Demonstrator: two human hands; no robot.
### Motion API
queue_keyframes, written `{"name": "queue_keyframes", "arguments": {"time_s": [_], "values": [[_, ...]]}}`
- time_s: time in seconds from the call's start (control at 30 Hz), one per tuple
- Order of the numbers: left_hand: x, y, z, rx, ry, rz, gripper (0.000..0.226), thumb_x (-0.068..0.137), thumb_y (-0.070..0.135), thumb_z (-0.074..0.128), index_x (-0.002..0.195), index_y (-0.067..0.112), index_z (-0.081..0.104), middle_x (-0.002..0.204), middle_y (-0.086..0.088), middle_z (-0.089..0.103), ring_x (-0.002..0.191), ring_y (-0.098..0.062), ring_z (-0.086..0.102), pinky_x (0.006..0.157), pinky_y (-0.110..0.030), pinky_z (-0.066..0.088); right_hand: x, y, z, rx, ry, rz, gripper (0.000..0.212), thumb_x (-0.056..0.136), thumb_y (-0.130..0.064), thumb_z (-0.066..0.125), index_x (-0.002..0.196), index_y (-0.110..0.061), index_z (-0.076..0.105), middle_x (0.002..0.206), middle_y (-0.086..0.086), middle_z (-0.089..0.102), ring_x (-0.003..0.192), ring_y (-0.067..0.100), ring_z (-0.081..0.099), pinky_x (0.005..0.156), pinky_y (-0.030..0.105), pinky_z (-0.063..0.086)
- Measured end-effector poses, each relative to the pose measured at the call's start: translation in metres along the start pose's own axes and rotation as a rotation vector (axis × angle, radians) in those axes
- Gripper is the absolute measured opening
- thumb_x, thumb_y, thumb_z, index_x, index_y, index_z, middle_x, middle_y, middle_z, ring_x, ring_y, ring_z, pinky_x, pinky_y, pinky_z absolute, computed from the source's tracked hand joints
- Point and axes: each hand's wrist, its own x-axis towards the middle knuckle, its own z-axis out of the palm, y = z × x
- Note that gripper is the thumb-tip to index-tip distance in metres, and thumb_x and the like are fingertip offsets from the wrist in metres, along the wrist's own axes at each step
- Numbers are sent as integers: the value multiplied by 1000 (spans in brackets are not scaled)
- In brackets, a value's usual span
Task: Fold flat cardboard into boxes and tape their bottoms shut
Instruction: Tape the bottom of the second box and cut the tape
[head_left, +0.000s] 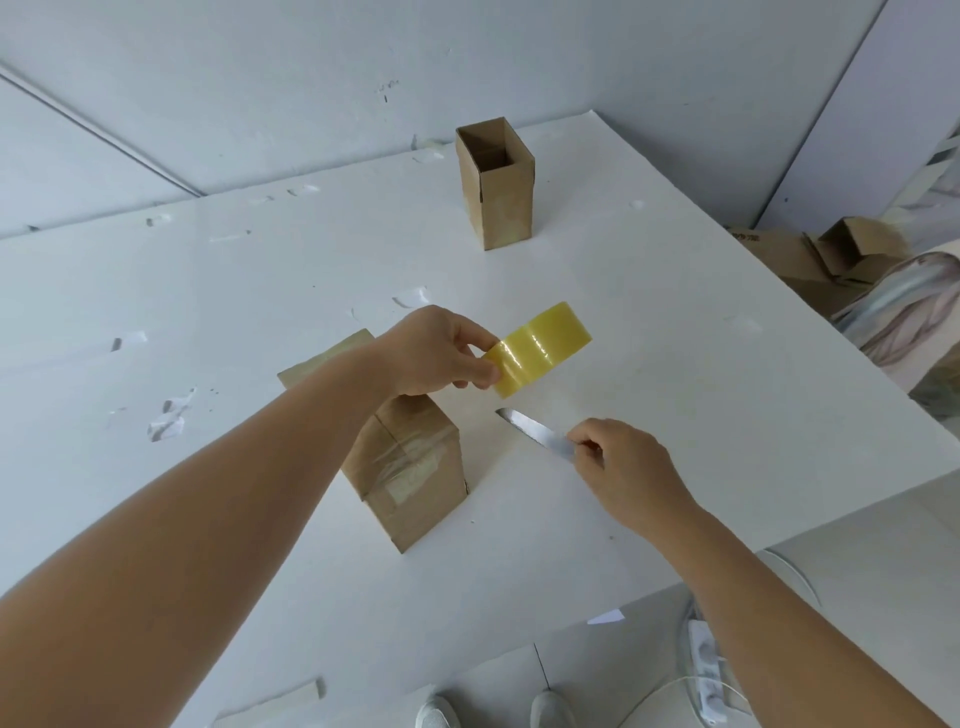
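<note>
The taped box is standing bottom-up on the white table, glossy clear strips crossing its matte brown flaps. It is looking light and hollow — best gripped by its stiff corners, since the thin walls would dent. Just above it, the left hand is pinching the slick yellow tape roll. To the box's right, the right hand is gripping a flat metal blade. Well beyond the box, an open box is standing upright.
</note>
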Motion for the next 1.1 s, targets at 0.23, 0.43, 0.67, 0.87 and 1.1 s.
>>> {"name": "queue_keyframes", "arguments": {"time_s": [0.23, 0.43, 0.67, 0.87, 1.1], "values": [[1, 1, 2, 24, 4, -14, 17, 78, 25, 73, 81, 41, 72, 57, 19, 64, 52, 8, 52, 64, -18, 43, -40, -23, -42, 182, 37, -113, 14, 85, -24, 60, 74, -31, 54, 70, -12, 56, 59, 8, 48, 52, 23, 38], [-2, 0, 3, 9, 41, -2, 16, 75, 29, 75, 75, 45, 72, 65, 8, 64, 59, 0, 53, 68, -21, 44, -38, -57, -52, -70, 104, -296, 40, 95, -19, 49, 130, -38, 53, 85, -4, 60, 67, 23, 55, 53, 31, 42], [-1, -1, 4, 8, 52, 21, 15, 76, 31, 75, 78, 45, 71, 64, 7, 62, 57, 2, 52, 63, -17, 42, -38, -89, -69, -383, 7, -282, 44, 95, -16, 42, 134, -37, 38, 80, -4, 46, 58, 20, 49, 48, 28, 35], [0, -3, 5, -95, 70, 32, 14, 77, 24, 75, 83, 38, 74, 58, 16, 62, 61, -1, 53, 67, -18, 43, -26, -101, -55, -629, -117, -268, 33, 87, -3, 43, 115, -20, 51, 77, -3, 36, 53, 18, 36, 42, 28, 16], [-3, -5, 1, -197, 70, 58, 16, 80, 21, 75, 83, 36, 73, 62, 12, 65, 63, -1, 54, 61, -10, 41, -4, -53, -4, -459, -203, -125, 61, 88, -3, 40, 141, -34, 31, 107, 1, 45, 85, 22, 52, 60, 31, 40]]}}
